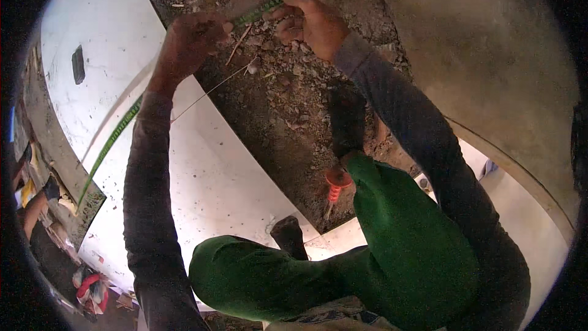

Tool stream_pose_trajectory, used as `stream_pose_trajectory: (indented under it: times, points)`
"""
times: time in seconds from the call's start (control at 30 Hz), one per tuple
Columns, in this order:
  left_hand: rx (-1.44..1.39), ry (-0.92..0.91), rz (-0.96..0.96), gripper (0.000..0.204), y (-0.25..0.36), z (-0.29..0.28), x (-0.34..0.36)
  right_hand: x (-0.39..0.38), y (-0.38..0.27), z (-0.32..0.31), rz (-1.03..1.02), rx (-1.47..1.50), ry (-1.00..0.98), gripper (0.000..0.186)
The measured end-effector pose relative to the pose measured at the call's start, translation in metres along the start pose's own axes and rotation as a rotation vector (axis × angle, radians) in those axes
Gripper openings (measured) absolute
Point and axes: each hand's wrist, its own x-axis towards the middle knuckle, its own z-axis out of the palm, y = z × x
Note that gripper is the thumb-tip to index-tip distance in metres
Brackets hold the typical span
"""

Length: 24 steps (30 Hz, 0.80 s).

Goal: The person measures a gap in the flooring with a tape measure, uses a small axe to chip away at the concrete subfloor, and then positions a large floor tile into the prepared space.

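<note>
A green measuring tape [260, 11] is stretched over the dirt strip at the top. My left hand [191, 43] is closed, gripping the tape near the edge of the white slab. My right hand [318, 27] pinches the same tape between thumb and fingers, and its end reaches past this hand to the upper right. Behind my left wrist, the tape's other length [113, 136] bends down across the slab to the left. Below my hands a thin string [214, 87] crosses from the dirt onto the slab.
Large white slabs [214, 159] lie at left, beside a strip of broken earth [269, 122]. A tool with an orange ribbed handle [334, 192] stands by my green-trousered knee. A smooth grey surface [484, 43] is at right. Another person's arm [33, 211] shows far left.
</note>
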Motion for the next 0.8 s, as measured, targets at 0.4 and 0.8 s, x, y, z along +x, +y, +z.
stream_pose_trajectory:
  times: [0.4,0.8]
  points:
    - [0.235,0.251,-0.274,0.020,-0.057,-0.036,-0.107,0.034,0.017,-0.125,0.062,0.122,0.150,0.075]
    - [0.541,0.662,-0.159,0.013,-0.095,-0.030,-0.178,0.046,0.020,-0.141,0.026,0.124,0.226,0.060]
